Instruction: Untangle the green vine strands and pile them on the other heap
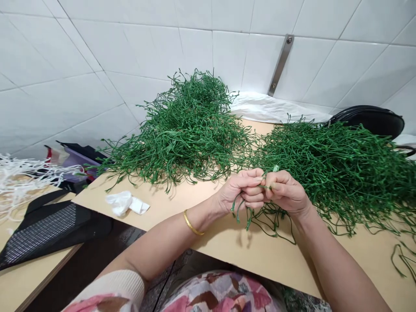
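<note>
My left hand (pixel 245 188) and my right hand (pixel 289 188) meet above the table, fingers closed and thumbs pinching. Between them they grip thin green cords (pixel 238 203), whose small knobbed ends hang below my left hand. A pale green tip (pixel 276 168) pokes up above the right fingers. More loose green cords (pixel 276 221) lie just under the hands. Behind my left hand rises a tall heap of green cords (pixel 188 130); another wide heap (pixel 344 169) spreads behind and beyond my right hand. The fingers hide exactly where the cords meet.
A crumpled white tissue (pixel 125 203) lies on the tan tabletop (pixel 169 208). White cords (pixel 29 180) and a black mesh item (pixel 48 225) sit on a separate surface at left. White cloth (pixel 276 107) and a black bag (pixel 367 119) are near the tiled wall.
</note>
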`<state>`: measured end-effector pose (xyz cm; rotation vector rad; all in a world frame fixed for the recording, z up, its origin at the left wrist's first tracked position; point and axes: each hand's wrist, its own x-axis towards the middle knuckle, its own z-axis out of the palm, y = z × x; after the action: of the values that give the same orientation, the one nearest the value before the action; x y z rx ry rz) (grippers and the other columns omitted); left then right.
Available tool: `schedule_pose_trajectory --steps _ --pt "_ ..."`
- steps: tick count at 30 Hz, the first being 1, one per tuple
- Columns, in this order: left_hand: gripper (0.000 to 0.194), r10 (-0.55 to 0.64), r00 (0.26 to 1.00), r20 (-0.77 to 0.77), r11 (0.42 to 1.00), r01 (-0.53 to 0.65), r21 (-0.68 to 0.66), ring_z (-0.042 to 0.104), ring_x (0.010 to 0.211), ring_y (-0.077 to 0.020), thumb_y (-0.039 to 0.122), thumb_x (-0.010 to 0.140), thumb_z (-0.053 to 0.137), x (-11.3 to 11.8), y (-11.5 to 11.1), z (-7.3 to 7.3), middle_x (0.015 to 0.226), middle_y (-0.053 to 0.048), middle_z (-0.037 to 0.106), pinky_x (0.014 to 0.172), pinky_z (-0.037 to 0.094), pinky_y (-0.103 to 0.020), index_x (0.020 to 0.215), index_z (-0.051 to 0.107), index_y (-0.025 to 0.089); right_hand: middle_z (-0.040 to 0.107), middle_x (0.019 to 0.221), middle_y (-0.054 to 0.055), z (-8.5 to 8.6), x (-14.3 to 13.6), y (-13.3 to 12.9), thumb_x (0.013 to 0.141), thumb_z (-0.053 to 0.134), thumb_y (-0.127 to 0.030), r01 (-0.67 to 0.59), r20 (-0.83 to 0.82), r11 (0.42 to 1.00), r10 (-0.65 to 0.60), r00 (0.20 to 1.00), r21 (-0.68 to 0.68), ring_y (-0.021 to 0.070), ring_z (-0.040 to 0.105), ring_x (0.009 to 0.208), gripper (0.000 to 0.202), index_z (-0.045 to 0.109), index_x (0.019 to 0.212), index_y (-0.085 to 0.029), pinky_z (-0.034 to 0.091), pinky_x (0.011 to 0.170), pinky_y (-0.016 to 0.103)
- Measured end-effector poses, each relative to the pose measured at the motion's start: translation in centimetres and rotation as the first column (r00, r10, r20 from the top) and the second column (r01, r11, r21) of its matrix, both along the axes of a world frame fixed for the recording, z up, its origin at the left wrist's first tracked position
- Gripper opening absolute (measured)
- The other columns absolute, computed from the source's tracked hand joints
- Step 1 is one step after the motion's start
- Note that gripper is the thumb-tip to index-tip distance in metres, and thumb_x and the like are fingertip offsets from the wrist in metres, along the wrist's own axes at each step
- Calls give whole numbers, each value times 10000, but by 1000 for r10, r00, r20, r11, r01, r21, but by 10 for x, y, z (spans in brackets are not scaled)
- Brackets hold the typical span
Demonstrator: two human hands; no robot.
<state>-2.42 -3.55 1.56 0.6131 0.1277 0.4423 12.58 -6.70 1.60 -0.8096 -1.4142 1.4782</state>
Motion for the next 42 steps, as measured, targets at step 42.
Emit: schedule_pose_trajectory --steps 42 --pt "206 311 844 -437 918 -147 369 144 339 -8 158 760 488 6 26 -14 408 90 217 377 95 -160 589 372 158 422 585 20 -25 -3 13 857 402 -224 -324 326 314 -945 -17 892 167 330 582 216 507 670 -194 257 610 291"
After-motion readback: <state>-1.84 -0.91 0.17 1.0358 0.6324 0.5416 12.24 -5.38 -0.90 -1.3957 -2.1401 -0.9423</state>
